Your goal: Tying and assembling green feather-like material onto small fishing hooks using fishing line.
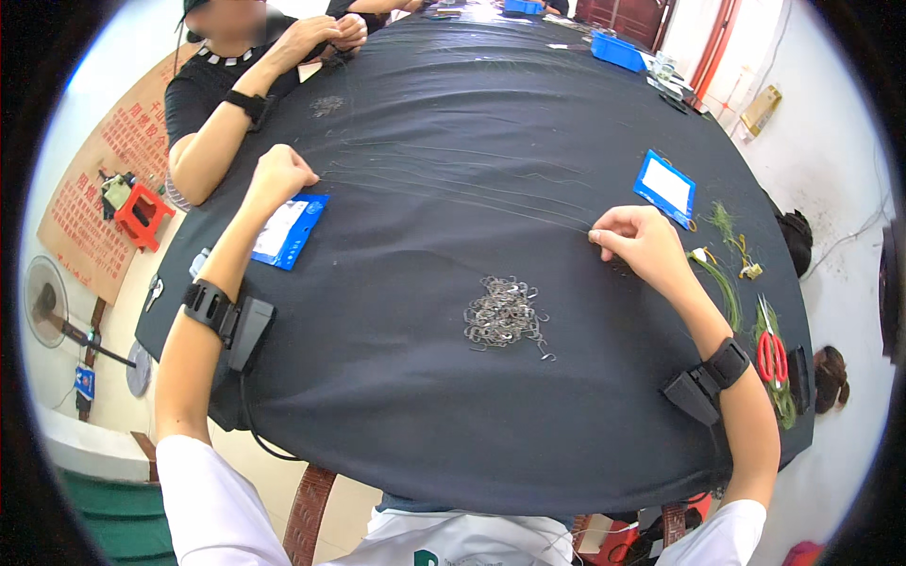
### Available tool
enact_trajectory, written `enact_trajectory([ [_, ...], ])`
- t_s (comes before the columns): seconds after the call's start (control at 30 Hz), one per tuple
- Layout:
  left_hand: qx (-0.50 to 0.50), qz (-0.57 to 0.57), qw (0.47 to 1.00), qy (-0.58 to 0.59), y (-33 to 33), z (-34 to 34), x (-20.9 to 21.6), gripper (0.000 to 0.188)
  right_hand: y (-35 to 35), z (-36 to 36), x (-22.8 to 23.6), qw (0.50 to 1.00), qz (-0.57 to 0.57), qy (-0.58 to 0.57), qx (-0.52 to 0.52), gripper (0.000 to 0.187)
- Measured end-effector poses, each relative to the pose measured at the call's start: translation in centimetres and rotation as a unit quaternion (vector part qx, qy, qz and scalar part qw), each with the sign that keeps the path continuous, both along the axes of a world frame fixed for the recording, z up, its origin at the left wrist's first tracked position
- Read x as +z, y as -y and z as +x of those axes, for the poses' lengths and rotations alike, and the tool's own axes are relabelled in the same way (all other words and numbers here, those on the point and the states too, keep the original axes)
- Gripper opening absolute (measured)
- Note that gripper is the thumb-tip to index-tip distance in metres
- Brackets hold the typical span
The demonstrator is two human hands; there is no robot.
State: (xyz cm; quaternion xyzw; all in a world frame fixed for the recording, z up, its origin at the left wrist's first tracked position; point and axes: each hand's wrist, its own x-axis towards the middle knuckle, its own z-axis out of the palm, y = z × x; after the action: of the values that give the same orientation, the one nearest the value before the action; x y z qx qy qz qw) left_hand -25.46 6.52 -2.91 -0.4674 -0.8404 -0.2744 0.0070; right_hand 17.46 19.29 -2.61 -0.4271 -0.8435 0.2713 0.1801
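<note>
Thin strands of fishing line (pixel 472 197) stretch across the black cloth between my two hands. At the left, my left hand (pixel 283 177) pinches one end, its fingertips pressed together above a blue-edged packet (pixel 300 231). My right hand (pixel 637 236) pinches the other end between thumb and forefinger. Between my forearms and nearer to me lies a loose heap of small metal fish hooks (pixel 503 314). Just beyond my right hand is another blue-edged packet (pixel 666 187) with a white middle. Whether a hook is on the line is too small to tell.
Red-handled scissors (pixel 772 358) and bundles of green line (pixel 725 288) lie by the table's right edge. Across the far left sits a co-worker, hands (pixel 330 36) raised, near a small hook pile (pixel 327 106). A blue tray (pixel 618 51) stands far right.
</note>
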Motion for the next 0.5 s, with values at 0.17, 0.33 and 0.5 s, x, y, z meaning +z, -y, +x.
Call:
enact_trajectory([
  [0.17,-0.079,0.000,0.977,-0.200,0.2,1.5,-0.1,0.009,-0.2,1.5,0.9,0.997,0.058,-0.041,-0.012,0.018],
  [0.33,-0.108,-0.006,0.948,-0.301,-0.1,1.3,-0.7,0.005,-2.3,4.8,1.6,0.978,0.167,-0.121,-0.041,0.016],
  [0.5,-0.074,-0.023,0.947,-0.313,0.9,2.1,-0.2,0.009,-2.1,7.2,3.0,0.986,0.124,-0.110,0.008,0.012],
])
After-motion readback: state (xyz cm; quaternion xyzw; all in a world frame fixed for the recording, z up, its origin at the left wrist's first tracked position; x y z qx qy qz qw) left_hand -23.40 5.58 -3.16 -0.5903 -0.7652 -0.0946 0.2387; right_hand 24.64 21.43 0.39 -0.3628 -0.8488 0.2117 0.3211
